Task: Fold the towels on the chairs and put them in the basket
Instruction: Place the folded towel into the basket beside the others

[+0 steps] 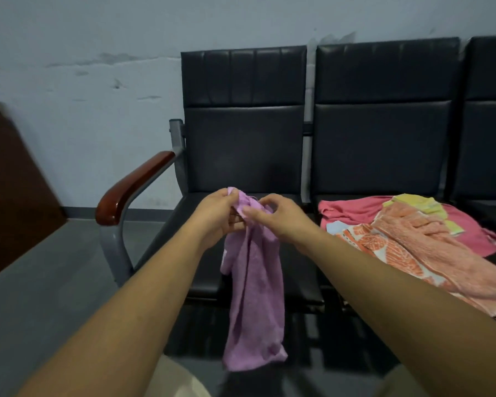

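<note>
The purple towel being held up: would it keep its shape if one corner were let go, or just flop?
Probably flops: the purple towel hangs limp in long folds below the left hand and right hand, which pinch its top edge. It seems light, since finger pinches alone carry it. Its fuzzy surface likely grips rather than slips.

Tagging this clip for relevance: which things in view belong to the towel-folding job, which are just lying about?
Job: purple towel in left hand and right hand; pink towel, orange-print towel, peach towel, yellow cloth on middle chair.
Lying about: wooden armrest; brown board.
</note>
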Tool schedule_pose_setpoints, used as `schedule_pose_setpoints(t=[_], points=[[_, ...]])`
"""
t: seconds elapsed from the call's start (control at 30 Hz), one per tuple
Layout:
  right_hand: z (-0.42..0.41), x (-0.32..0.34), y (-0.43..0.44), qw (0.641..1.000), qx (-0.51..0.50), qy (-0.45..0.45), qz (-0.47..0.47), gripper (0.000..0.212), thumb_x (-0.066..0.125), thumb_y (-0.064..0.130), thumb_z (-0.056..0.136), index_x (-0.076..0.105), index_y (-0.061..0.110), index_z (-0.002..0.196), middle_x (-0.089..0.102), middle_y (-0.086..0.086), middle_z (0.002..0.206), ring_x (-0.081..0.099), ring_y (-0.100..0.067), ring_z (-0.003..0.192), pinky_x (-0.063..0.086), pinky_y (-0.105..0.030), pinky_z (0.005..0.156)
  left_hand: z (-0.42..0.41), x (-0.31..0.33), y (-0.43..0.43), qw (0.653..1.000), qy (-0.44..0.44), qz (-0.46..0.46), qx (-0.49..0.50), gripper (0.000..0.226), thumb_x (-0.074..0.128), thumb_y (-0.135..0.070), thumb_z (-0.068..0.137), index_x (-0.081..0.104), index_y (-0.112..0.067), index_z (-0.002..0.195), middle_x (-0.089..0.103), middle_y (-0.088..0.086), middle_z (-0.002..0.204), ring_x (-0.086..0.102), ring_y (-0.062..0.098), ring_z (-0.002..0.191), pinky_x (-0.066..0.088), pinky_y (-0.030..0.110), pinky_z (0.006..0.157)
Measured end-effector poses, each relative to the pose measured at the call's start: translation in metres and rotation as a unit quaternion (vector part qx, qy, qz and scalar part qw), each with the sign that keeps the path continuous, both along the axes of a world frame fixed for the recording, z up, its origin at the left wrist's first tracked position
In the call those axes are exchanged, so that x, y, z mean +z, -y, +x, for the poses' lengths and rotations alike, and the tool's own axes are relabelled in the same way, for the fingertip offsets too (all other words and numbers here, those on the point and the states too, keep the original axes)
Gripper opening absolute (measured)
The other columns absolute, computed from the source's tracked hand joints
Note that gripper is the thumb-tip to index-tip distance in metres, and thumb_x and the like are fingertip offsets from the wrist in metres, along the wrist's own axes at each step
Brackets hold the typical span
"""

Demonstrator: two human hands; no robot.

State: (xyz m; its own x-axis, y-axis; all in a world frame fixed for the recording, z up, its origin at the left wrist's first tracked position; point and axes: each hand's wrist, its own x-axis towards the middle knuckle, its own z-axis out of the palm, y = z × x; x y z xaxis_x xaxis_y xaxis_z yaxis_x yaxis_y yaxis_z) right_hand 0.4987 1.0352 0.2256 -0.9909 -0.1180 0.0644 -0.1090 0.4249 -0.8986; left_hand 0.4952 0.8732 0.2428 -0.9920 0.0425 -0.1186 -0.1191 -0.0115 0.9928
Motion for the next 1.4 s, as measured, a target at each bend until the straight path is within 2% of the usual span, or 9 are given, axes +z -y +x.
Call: schedule_pose_setpoints(t=[0.13,0.27,0.47,0.63,0.8,1.0,1.1,1.2,1.4], points=[[-0.004,0.016,-0.006,0.999,-0.033,-0.039,0.0,0.004,0.073,0.022,0.089,0.073,0.018,0.089,0.069,0.005,0.087,0.063,-0.01,0.083,0.045,-0.02,0.059,0.001,0.02,0.005,0.998,-0.022,-0.04,0.034,0.03,0.043,-0.03,0.107,0.063,-0.009,0.115,0.073,0.015,0.106,0.074,0.027,0.095,0.062,0.037,0.077],[-0.003,0.039,-0.02,0.992,-0.041,0.016,-0.115,0.019,0.061,0.007,0.093,0.069,0.013,0.078,0.06,0.0,0.067,0.053,-0.013,0.061,0.039,-0.023,0.049,-0.006,0.042,0.018,0.998,-0.033,0.006,0.054,0.032,0.042,-0.029,0.108,0.058,-0.003,0.116,0.069,0.017,0.11,0.07,0.028,0.1,0.06,0.043,0.086],[-0.017,0.062,-0.052,0.845,-0.109,0.194,-0.485,0.037,0.031,-0.01,0.085,0.061,-0.009,0.106,0.064,-0.016,0.099,0.064,-0.029,0.091,0.052,-0.037,0.092,-0.018,0.076,0.029,0.991,-0.002,0.049,0.128,0.022,0.043,-0.032,0.107,0.05,-0.013,0.1,0.056,0.004,0.064,0.049,0.012,0.048,0.042,0.021,0.043],[-0.007,0.081,-0.059,0.869,-0.008,0.196,-0.455,0.029,0.051,0.019,0.103,0.069,-0.003,0.098,0.071,-0.015,0.088,0.069,-0.023,0.076,0.059,-0.032,0.073,-0.023,0.085,0.025,0.987,-0.017,0.145,0.072,0.026,0.052,-0.035,0.103,0.058,-0.01,0.099,0.055,0.0,0.063,0.049,0.009,0.054,0.044,0.018,0.049],[-0.004,0.09,-0.055,0.89,0.008,0.149,-0.431,0.023,0.06,0.005,0.096,0.062,-0.008,0.115,0.069,-0.02,0.105,0.068,-0.029,0.098,0.061,-0.038,0.084,-0.016,0.066,0.014,0.999,-0.05,-0.013,-0.01,0.01,0.066,-0.013,0.094,0.072,-0.01,0.102,0.072,0.006,0.092,0.066,0.013,0.078,0.053,0.026,0.073],[-0.013,0.08,-0.06,0.952,-0.07,0.06,-0.293,0.014,0.071,-0.006,0.084,0.069,-0.003,0.098,0.072,-0.017,0.089,0.071,-0.025,0.077,0.062,-0.034,0.068,-0.012,0.057,0.005,0.997,-0.022,-0.076,0.025,0.02,0.038,-0.022,0.109,0.052,-0.008,0.108,0.069,0.016,0.094,0.072,0.028,0.082,0.06,0.037,0.067],[-0.018,0.079,-0.068,0.97,-0.107,0.002,-0.219,0.016,0.078,0.004,0.082,0.07,0.002,0.096,0.07,-0.011,0.086,0.066,-0.023,0.075,0.057,-0.033,0.062,-0.024,0.068,0.005,0.986,0.009,0.134,0.1,0.018,0.044,-0.007,0.105,0.055,0.0,0.093,0.06,0.008,0.072,0.061,0.014,0.062,0.054,0.028,0.059],[-0.023,0.09,-0.074,0.958,-0.104,-0.001,-0.268,0.021,0.077,0.006,0.083,0.066,0.002,0.101,0.068,-0.012,0.088,0.064,-0.022,0.075,0.057,-0.032,0.059,-0.028,0.089,0.008,0.939,0.007,0.337,0.064,0.018,0.056,-0.013,0.101,0.057,0.004,0.107,0.062,0.011,0.09,0.064,0.018,0.084,0.061,0.028,0.075],[-0.034,0.111,-0.092,0.875,-0.095,0.064,-0.471,0.017,0.065,-0.003,0.089,0.067,-0.002,0.105,0.068,-0.017,0.098,0.067,-0.025,0.086,0.059,-0.031,0.061,-0.03,0.109,0.01,0.976,-0.134,-0.149,0.087,0.013,0.06,-0.011,0.098,0.071,-0.015,0.103,0.066,0.006,0.113,0.062,0.021,0.105,0.054,0.034,0.09]])
